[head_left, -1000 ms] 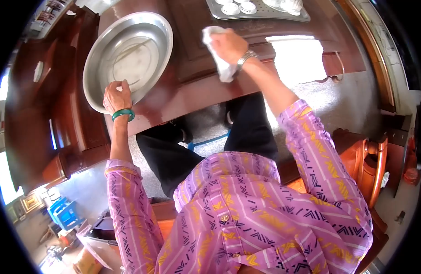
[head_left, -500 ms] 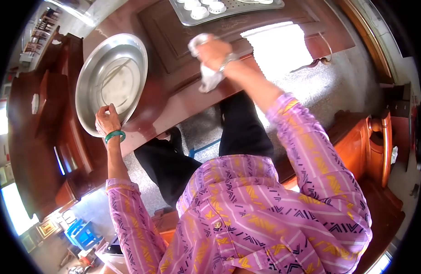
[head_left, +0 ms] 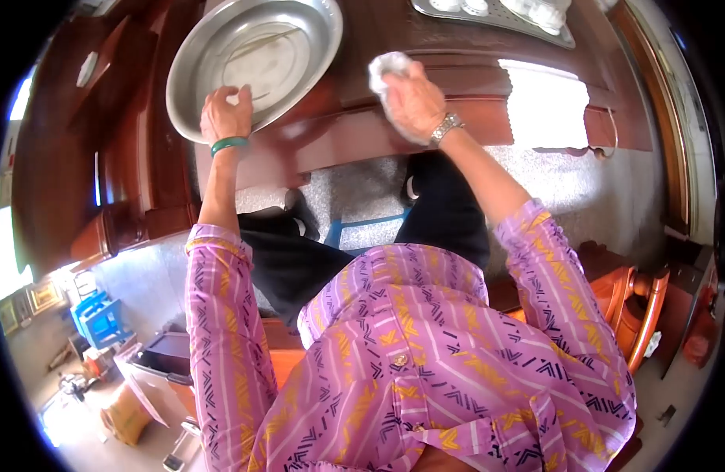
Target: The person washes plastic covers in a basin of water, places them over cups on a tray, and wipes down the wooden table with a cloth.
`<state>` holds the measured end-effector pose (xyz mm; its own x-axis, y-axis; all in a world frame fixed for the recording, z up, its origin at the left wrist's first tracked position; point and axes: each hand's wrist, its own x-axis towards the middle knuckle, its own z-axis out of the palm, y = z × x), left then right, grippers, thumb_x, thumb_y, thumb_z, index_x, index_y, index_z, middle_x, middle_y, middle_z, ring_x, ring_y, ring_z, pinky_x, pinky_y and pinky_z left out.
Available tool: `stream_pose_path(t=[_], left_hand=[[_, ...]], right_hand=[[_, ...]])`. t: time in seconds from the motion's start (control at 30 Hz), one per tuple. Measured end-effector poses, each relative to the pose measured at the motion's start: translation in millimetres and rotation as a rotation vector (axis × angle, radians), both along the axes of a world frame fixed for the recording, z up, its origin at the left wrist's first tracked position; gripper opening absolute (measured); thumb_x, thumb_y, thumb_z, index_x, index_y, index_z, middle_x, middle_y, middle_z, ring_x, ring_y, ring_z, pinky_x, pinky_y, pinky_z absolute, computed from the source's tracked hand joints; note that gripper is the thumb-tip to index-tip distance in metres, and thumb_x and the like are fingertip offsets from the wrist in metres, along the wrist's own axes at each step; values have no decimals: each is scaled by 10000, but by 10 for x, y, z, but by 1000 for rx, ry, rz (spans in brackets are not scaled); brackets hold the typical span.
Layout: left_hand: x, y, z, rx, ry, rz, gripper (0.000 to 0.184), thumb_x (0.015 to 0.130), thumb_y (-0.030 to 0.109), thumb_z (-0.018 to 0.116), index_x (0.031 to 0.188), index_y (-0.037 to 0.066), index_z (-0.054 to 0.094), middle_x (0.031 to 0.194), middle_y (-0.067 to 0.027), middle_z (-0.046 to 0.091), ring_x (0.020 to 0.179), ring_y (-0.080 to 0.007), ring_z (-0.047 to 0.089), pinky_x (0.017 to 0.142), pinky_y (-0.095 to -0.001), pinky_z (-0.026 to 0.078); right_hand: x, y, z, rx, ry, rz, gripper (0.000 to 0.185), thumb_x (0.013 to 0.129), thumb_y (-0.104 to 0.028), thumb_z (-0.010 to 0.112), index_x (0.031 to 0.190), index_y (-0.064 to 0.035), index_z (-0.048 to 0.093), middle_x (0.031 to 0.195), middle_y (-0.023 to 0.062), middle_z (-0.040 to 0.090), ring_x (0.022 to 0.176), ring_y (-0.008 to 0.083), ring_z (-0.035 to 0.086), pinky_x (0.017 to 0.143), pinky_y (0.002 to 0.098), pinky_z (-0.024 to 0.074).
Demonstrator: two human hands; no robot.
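A wide oval-looking metal basin [head_left: 309, 69] stands on the reddish-brown wooden table [head_left: 339, 141], with a little clear water or a shiny bottom and a thin line across it. My left hand [head_left: 225, 114], with a green bangle at the wrist, is closed on the basin's near rim, thumb and fingers bent over the edge. To the right of the basin my right hand [head_left: 417, 101] grips a crumpled white cloth [head_left: 386, 64] against the tabletop near its front edge. A metal watch is on that wrist.
A perforated metal tray [head_left: 563, 37] with several small white cups [head_left: 474, 6] sits at the far right. A glaring white piece with wavy edges [head_left: 547, 106] lies at the table's right front. An orange-brown wooden chair [head_left: 649, 315] is at right, blue stools [head_left: 103, 321] at lower left.
The view has shifted, so the table and basin appear higher and further right. My right hand's grip on the cloth persists while it wipes over the table. My left hand stays at the rim.
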<state>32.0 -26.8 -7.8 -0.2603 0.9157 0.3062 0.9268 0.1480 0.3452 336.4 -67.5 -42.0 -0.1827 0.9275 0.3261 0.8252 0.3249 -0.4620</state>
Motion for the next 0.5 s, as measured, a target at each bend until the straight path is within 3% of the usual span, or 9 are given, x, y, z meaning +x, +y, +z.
stream_pose_path(t=[0.03, 0.07, 0.13, 0.2, 0.23, 0.33, 0.4, 0.47, 0.5], left_hand=[[-2, -1, 3, 25, -43, -16, 357, 748, 436, 590, 875, 117, 685, 999, -149, 621, 953, -338, 566, 850, -392, 428], [-15, -1, 14, 49, -87, -33, 379, 741, 452, 594, 879, 112, 687, 991, -162, 621, 954, -345, 564, 856, -391, 425], [-182, 104, -61, 58, -415, -33, 469, 722, 490, 627, 894, 57, 687, 902, -173, 656, 887, -310, 604, 826, -356, 437], [-398, 263, -244, 245, -814, -62, 450, 718, 440, 666, 892, 26, 683, 866, -132, 672, 855, -227, 611, 803, -313, 440], [-294, 166, -107, 245, -885, -60, 325, 730, 288, 697, 900, 12, 671, 878, -90, 667, 866, -173, 592, 813, -292, 436], [238, -145, 53, 513, -862, -392, 228, 731, 145, 680, 924, 26, 656, 956, -111, 653, 907, -214, 602, 839, -312, 442], [688, -574, 304, 552, -550, -635, 215, 778, 40, 644, 993, 35, 636, 1071, -115, 612, 966, -196, 586, 831, -300, 446], [938, -898, 226, 379, -530, -847, 228, 793, 61, 598, 1020, 40, 620, 1135, -163, 575, 1069, -296, 549, 898, -375, 423], [1017, -942, 94, 334, -420, -877, 270, 790, 95, 588, 1054, 40, 588, 1176, -177, 537, 1120, -331, 492, 936, -407, 382]], right_hand=[[-114, 24, -24, -93, 149, 12, 255, 761, -188, 536, 1005, -181, 610, 968, 207, 536, 832, 375, 577, 705, 466, 487], [-196, 91, -28, -58, 246, 9, 220, 765, -180, 535, 955, -121, 628, 781, 159, 593, 760, 295, 595, 666, 422, 472], [-431, 30, 316, -417, 962, -134, 212, 773, -187, 541, 908, -53, 635, 674, 100, 604, 705, 177, 578, 647, 362, 457], [-556, 55, 325, -383, 1132, -131, 233, 775, -192, 546, 919, -29, 631, 715, 94, 613, 704, 150, 566, 651, 340, 454], [-589, 68, 306, -350, 1316, -140, 256, 778, -197, 551, 929, -4, 626, 755, 87, 623, 704, 124, 554, 654, 317, 450], [-699, -43, 47, -439, 1031, -159, 294, 786, -207, 555, 1005, -21, 619, 800, 87, 631, 731, 132, 569, 681, 308, 455], [-811, -245, 32, -461, 904, -126, 326, 791, -209, 576, 1078, -57, 601, 823, 59, 632, 765, 138, 580, 698, 295, 466], [-754, -328, 133, -870, 1206, 48, 302, 872, -176, 549, 1134, -25, 552, 992, 41, 605, 892, 142, 566, 777, 294, 471], [-721, -329, -147, -763, 1360, 207, 267, 908, -158, 482, 1148, -57, 542, 1038, 52, 591, 936, 160, 568, 791, 313, 481]])
